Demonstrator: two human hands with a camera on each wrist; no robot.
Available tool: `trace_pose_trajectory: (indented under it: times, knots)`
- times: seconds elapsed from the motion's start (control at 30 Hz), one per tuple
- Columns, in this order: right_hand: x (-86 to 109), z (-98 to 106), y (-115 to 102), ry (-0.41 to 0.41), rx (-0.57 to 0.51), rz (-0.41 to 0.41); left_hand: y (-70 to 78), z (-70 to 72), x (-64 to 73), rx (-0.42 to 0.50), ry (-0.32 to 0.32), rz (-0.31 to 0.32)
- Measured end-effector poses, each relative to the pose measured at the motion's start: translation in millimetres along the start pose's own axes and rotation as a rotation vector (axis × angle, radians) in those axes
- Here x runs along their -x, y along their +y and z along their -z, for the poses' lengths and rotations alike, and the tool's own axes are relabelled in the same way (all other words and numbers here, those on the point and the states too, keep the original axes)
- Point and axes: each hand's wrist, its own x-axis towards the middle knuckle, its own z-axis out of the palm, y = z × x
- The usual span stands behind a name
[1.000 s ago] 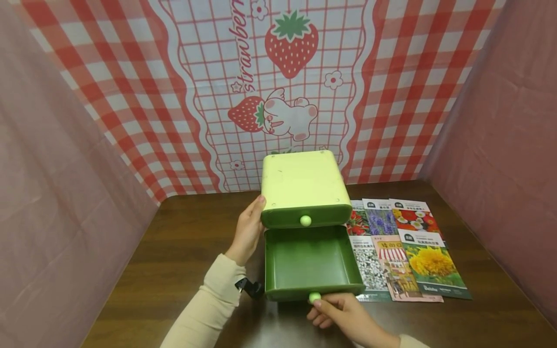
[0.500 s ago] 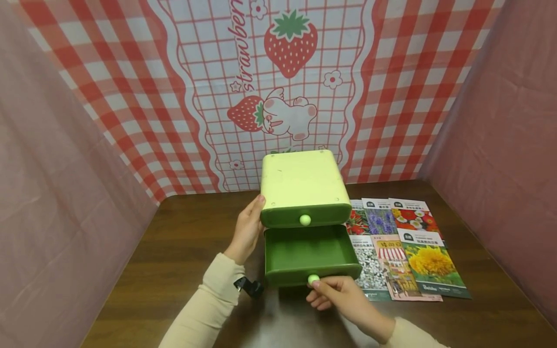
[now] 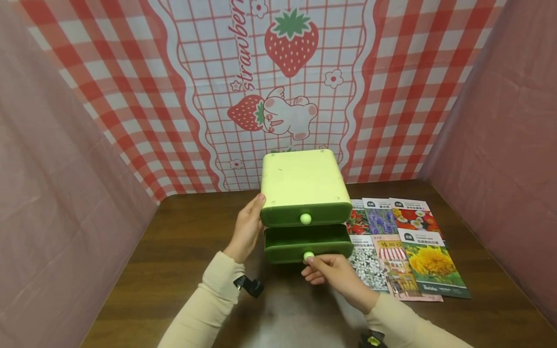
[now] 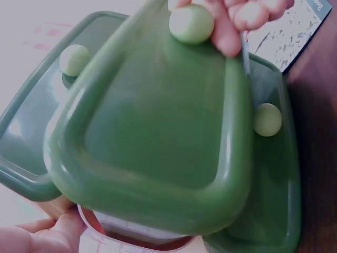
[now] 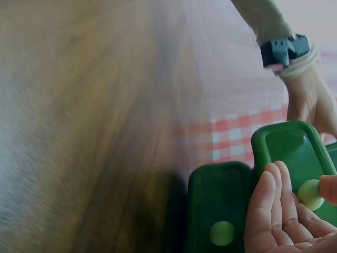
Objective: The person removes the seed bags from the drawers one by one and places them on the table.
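A small cabinet (image 3: 304, 179) with a pale yellow-green top and dark green drawers stands on the table. Its middle drawer (image 4: 152, 116) juts out partway, between the shut upper drawer (image 3: 278, 216) and lower drawer (image 4: 268, 174). In the head view, its visible inside looks bare. My right hand (image 3: 335, 275) pinches the drawer's round light green knob (image 5: 310, 195) between thumb and fingers. At the cabinet's left side, my left hand (image 3: 245, 229) rests along the wall near the front edge; part of its fingers is hidden.
Several flower seed packets (image 3: 435, 266) lie overlapping on the wooden table (image 3: 174, 270), right of the cabinet. Behind stands a red-and-white checked cloth (image 3: 152, 96) with strawberry prints. Pink curtains (image 3: 491, 121) hang at both sides.
The middle drawer has slid back into the cabinet by a good part, and my right hand has moved inward with its knob. My left hand has stayed on the cabinet's side.
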Motion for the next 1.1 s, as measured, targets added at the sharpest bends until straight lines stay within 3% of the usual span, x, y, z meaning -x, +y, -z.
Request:
trace_pose_trajectory:
  times: [0.43,0.6,1.1]
  knots:
    - [-26.0,5.6,-1.5,0.043,0.016,0.037,5.9,-1.2,2.7,-0.05,0.008,-0.007]
    - [-36.5,5.9,0.0,0.056,0.016,0.017,6.4,-1.0,3.0,-0.062,0.013,-0.006]
    - [-48.5,5.9,-0.9,0.09,-0.045,0.035,7.8,-0.9,3.9,-0.101,0.022,0.0]
